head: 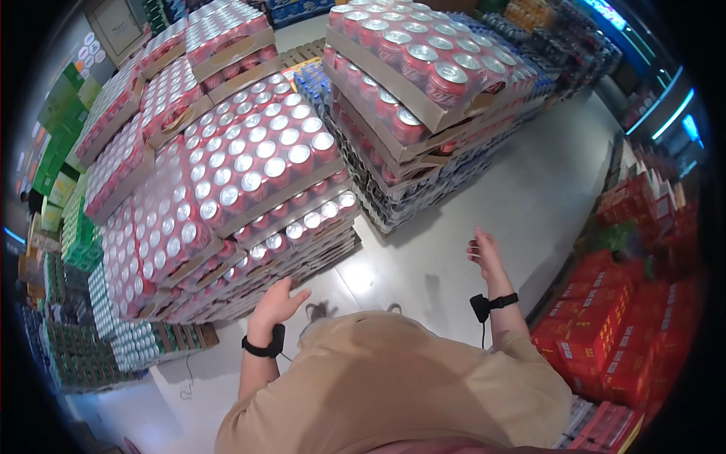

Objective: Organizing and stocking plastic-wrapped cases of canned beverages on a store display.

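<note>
Shrink-wrapped cardboard trays of red soda cans (266,147) form a tall stack before me, a little to the left. My left hand (279,305) is just in front of that stack's lower edge, thumb apart from the fingers, holding nothing; whether it touches the trays I cannot tell. Over the floor at the right is my right hand (484,252), its fingers loosely curled and spread, with nothing seen in it. A black strap with a small device is on each wrist. Farther ahead, more can trays (420,62) lie on top of packs of dark, blue-capped bottles (397,210).
Red cartons (590,323) are piled at the right. Green-and-silver can packs (136,346) and green cartons (57,153) stand on the left. A thin cable (189,377) lies on the pale floor (510,181), which runs between the stacks and the red cartons.
</note>
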### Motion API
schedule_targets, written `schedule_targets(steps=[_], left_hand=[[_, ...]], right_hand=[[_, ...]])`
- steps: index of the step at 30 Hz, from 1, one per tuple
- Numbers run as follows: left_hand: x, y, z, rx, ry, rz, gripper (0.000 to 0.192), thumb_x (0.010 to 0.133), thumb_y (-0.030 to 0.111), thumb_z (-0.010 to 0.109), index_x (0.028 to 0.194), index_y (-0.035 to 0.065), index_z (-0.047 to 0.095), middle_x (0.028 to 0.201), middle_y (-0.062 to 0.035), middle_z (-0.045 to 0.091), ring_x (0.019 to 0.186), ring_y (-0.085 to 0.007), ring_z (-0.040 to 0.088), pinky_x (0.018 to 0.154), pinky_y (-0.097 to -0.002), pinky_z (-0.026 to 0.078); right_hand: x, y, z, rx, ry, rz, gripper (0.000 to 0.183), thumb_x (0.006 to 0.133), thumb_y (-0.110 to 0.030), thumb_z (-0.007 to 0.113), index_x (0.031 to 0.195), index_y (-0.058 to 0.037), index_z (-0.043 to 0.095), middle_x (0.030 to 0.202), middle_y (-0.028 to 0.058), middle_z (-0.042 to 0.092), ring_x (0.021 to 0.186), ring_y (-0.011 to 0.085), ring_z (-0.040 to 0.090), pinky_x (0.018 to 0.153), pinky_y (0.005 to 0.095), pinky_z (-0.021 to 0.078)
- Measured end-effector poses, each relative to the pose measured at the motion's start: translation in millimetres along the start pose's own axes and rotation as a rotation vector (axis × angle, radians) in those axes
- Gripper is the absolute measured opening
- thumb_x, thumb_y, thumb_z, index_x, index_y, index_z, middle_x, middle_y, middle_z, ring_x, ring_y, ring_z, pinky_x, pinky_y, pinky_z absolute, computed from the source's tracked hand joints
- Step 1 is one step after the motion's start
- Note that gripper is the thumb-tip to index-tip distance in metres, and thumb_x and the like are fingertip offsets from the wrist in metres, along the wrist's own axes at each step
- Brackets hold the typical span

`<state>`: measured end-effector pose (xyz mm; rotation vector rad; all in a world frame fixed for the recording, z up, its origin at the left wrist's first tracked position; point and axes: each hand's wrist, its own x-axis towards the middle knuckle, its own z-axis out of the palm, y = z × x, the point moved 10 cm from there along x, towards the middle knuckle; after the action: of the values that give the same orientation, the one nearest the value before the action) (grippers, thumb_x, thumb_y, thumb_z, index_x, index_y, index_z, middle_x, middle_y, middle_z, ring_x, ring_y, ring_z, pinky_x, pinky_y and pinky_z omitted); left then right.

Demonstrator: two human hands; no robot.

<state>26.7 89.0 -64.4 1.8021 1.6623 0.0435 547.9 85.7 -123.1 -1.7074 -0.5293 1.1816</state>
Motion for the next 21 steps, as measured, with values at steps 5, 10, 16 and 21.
schedule_targets(steps=[5, 10, 16, 21], left_hand=[[-3.7, -40.5, -65.4, -0.147, 0.193, 0.082, 0.050, 0.078, 0.034, 0.066, 0.109, -0.0037, 0.055, 0.105, -0.0222, 0.060, 0.095, -0.0330, 0.059, 0.082, -0.0381, 0.047], [16.5, -1.9, -146.0, -0.355, 0.349, 0.417, 0.045, 0.074, 0.020, 0.070, 0.110, -0.0021, 0.054, 0.105, -0.0188, 0.059, 0.097, -0.0299, 0.058, 0.085, -0.0360, 0.046], [54.8, 74.0, -166.9, -0.578, 0.257, 0.732, 0.067, 0.074, 0.025, 0.068, 0.130, 0.0016, 0.041, 0.125, -0.0191, 0.049, 0.113, -0.0314, 0.051, 0.094, -0.0383, 0.041], [69.1, 160.6, -158.9, -0.414, 0.393, 0.988, 0.082, 0.073, 0.026, 0.069, 0.139, 0.0028, 0.027, 0.140, -0.0205, 0.033, 0.130, -0.0342, 0.033, 0.105, -0.0417, 0.029]], right_hand=[[-31.9, -66.8, -5.0, 0.250, 0.210, -0.250, 0.039, 0.088, -0.049, 0.053, 0.092, -0.0109, 0.045, 0.079, 0.0025, 0.053, 0.072, 0.0136, 0.055, 0.062, 0.0288, 0.0429], [-88.5, -184.4, 49.8, 0.179, 0.368, -0.887, 0.034, 0.090, -0.032, 0.056, 0.109, -0.0051, 0.045, 0.100, 0.0081, 0.052, 0.087, 0.0160, 0.054, 0.073, 0.0292, 0.0447], [-130.8, -251.2, 88.7, -0.112, 0.402, -1.337, 0.042, 0.088, -0.015, 0.055, 0.127, -0.0076, 0.041, 0.125, 0.0099, 0.041, 0.107, 0.0208, 0.048, 0.090, 0.0342, 0.0413], [-125.1, -295.5, 109.3, -0.428, 0.575, -1.584, 0.054, 0.090, -0.028, 0.054, 0.136, -0.0095, 0.034, 0.135, 0.0136, 0.034, 0.121, 0.0274, 0.039, 0.101, 0.0394, 0.0319]])
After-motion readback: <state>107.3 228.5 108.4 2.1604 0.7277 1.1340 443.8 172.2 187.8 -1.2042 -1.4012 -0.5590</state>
